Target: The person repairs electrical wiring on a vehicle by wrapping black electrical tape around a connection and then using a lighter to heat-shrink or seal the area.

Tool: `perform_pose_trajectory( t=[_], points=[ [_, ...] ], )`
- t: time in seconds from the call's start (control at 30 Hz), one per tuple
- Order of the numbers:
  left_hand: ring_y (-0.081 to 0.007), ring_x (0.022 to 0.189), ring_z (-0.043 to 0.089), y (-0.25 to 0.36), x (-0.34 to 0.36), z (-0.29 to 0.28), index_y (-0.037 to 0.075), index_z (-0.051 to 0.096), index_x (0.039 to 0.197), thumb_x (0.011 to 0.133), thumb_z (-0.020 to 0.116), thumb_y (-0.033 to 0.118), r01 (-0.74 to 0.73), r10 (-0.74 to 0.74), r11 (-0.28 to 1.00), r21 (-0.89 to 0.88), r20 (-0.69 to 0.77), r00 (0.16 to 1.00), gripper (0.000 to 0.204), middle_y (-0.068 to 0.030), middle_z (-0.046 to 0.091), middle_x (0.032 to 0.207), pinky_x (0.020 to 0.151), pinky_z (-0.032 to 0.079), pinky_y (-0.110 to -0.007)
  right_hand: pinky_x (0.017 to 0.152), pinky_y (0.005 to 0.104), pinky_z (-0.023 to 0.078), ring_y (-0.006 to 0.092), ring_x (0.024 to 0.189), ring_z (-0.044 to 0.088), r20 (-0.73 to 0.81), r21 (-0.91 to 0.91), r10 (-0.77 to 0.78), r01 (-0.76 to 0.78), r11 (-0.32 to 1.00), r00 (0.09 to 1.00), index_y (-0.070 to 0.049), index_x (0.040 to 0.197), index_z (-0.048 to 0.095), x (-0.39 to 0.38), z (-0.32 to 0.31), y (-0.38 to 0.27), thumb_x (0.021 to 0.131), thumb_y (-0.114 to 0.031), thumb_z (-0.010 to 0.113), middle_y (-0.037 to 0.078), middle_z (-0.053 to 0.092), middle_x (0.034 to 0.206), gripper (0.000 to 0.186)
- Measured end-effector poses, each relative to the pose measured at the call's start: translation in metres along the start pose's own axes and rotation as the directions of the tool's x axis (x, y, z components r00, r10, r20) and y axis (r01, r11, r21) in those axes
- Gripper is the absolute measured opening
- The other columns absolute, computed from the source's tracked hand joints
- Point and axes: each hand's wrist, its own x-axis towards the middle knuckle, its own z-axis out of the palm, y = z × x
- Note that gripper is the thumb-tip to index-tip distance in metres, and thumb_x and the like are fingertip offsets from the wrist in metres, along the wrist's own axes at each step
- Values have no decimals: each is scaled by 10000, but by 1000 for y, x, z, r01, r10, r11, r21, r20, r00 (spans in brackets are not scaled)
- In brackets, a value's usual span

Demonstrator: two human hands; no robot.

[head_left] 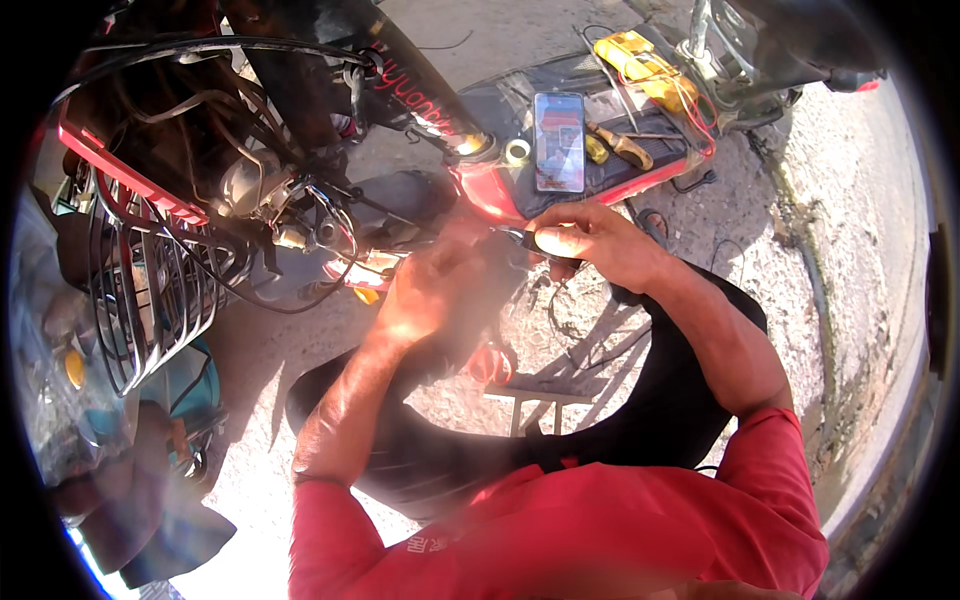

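Both my hands are raised in front of me beside the red footboard of a scooter (640, 182). My left hand (437, 285) has its fingers drawn together, but glare and blur hide what they hold, if anything. A little to its right, my right hand (600, 245) pinches a small black piece (532, 241) between thumb and fingers. Its exact kind is hard to make out. Thin dark wires (565, 312) hang below the right hand. A bundle of loose wires and connectors (325, 220) sits at the scooter's opened front, left of my left hand.
On the footboard lie a phone (560, 145) with a lit screen, a roll of tape (517, 151), a yellow-handled screwdriver (628, 150) and a yellow multimeter (645, 68). A wire basket (150, 290) stands at left. A red ring-shaped item (490, 365) lies between my knees.
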Motion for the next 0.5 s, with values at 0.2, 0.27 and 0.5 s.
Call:
perform_pose_trajectory(
  t=[0.2, 0.27, 0.5],
  points=[
    [-173, 844, 692, -133, 30, 56, -28, 704, 1016, 935, 715, 281, 136, -160, 975, 173, 133, 978, 320, -96, 735, 904, 777, 549, -353, 710, 310, 527, 115, 768, 651, -39, -38, 34, -35, 999, 999, -2, 1161, 725, -11, 3, -1, 1013, -311, 704, 33, 684, 938, 343],
    [-200, 836, 702, -273, 58, 78, -42, 706, 1002, 910, 733, 299, 331, -341, 940, 85, 210, 916, 354, -124, 742, 910, 773, 562, -388, 709, 313, 533, 110, 785, 650, 7, -33, 41, -41, 999, 999, 6, 1138, 714, -8, 9, -3, 1020, -303, 705, 31, 677, 962, 331],
    [-430, 921, 735, -403, 42, 141, -38, 712, 977, 835, 736, 441, 100, -232, 696, 711, 91, 969, 501, -268, 737, 982, 822, 586, -504, 766, 284, 519, 96, 848, 623, 55, 11, 33, -33, 999, 998, -2, 1130, 695, -17, 4, 2, 1020, -318, 706, 35, 667, 937, 336]
  ],
)
